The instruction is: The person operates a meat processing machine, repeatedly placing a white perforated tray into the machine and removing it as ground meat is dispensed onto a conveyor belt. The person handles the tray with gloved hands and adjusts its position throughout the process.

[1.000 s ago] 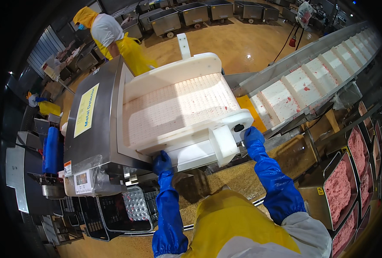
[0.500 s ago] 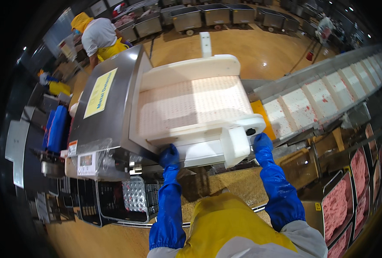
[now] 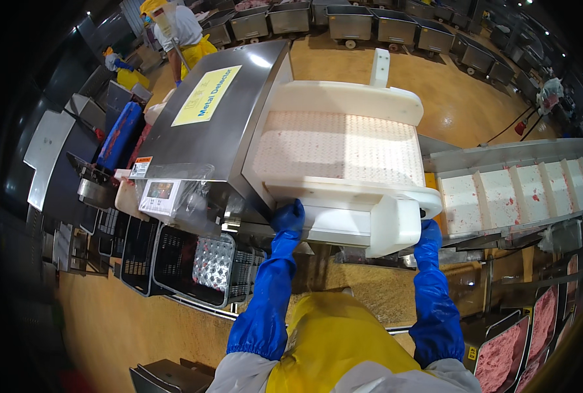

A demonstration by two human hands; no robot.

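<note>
In front of me a short white textured conveyor belt comes out of a steel box-shaped machine. My left hand, in a blue glove, is closed at the near edge of the white conveyor frame, close to the steel housing. At the belt's right end, my right hand, also gloved in blue, is closed against the frame's corner, just beside a white block-shaped cover. Its fingertips are partly hidden. A white side wall runs along the belt's far side.
A cleated white conveyor with red meat scraps extends right. Black crates stand lower left. Bins of pink ground meat are lower right. Steel carts line the back. A person in a yellow apron works at far left.
My view has turned left, so the machine and belt appear farther right and the far-left person nearer the top. Both hands stay at the conveyor frame.
</note>
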